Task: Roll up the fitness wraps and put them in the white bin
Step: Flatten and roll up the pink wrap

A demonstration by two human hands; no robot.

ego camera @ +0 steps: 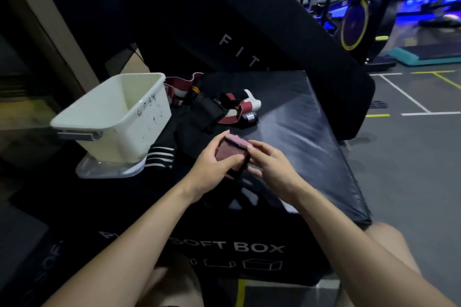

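Both hands gripped a rolled maroon wrap point(230, 153) above the black box: left hand point(212, 167) curled around it, right hand point(270, 167) pinching its end. If either grip slackened, the roll could spring loose. The white bin point(139, 129) stood left, tilted. Print on the box point(311, 119) read "SOFT BOX".

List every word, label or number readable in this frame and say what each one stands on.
"SOFT BOX": white print on the front of the black soft box; the word before it is hidden by the left arm.
"FIT": white letters on the leaning black mat, cut off by the box top.
"SOF": partial print on the box's side, lower left.
Dark handwritten marks on the white bin: too blurred to read.
White marking on the small black roll: unreadable.
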